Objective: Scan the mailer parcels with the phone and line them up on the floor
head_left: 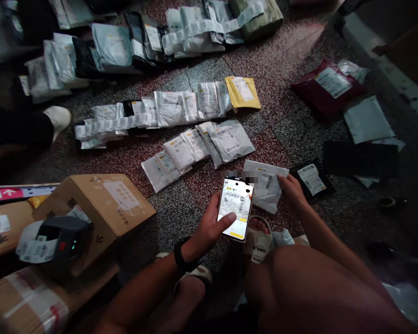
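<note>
My left hand (214, 220) is closed round a smartphone (232, 218), its thumb lying over the lit screen. On that screen a shipping label shows in a camera picture. My right hand (292, 191) pinches the right edge of a white mailer bag (264, 183) with a printed label, just beyond the phone. The phone hides part of the bag's left side. Close to my right hand lies a black mailer bag (312, 180) with a white label. Left of the phone, a short row of white mailer bags (195, 146) overlaps on the floor.
A longer row of parcels (170, 109) ends at a yellow padded envelope (243, 92). More parcels (113, 46) lie behind. At left, a label printer (64, 234) rests beside a cardboard box (101, 199). A maroon bag (329, 88) lies at right. Another person's shoe (57, 120) is at far left.
</note>
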Motion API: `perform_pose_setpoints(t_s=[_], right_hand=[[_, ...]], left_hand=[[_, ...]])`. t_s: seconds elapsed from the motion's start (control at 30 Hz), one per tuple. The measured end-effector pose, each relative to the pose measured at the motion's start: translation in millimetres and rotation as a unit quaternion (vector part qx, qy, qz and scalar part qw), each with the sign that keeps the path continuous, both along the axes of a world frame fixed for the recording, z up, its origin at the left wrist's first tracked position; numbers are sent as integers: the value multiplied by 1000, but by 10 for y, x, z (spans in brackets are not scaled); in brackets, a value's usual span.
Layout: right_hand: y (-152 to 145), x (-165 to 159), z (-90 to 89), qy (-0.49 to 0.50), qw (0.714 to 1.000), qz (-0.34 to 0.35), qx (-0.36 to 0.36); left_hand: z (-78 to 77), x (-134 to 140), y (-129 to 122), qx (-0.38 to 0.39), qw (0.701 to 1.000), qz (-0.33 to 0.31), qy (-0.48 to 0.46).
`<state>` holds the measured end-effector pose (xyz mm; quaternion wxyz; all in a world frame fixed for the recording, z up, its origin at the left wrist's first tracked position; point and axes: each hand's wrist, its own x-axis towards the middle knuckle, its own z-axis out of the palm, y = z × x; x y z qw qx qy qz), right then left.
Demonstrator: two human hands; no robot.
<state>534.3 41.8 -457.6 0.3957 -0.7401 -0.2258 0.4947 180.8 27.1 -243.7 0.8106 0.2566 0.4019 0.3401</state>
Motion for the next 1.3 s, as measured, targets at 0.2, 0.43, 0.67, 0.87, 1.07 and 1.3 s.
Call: perform_pose_setpoints(t_s=[0.2, 0.43, 0.67, 0.87, 1.07, 1.3], right_hand=[[-238, 63, -58, -110, 992, 53, -40], [-625, -176, -38, -57, 997, 6, -60], [109, 166, 285, -148, 982, 42, 113], [1940, 233, 239, -188, 948, 190, 172], [2470, 75, 14, -385, 894, 201, 111], [700, 1298, 22, -478, 865, 149, 7]], left_hand=[[-18, 4, 13, -8, 999, -14, 46], [-101, -16, -11, 11, 998, 5, 66], [-85, -70, 3, 16, 1000, 5, 10], [-85, -55, -8, 19, 1000, 0, 20], [-40, -64, 17, 16, 999, 0, 37], [11, -123, 71, -29, 998, 57, 23]])
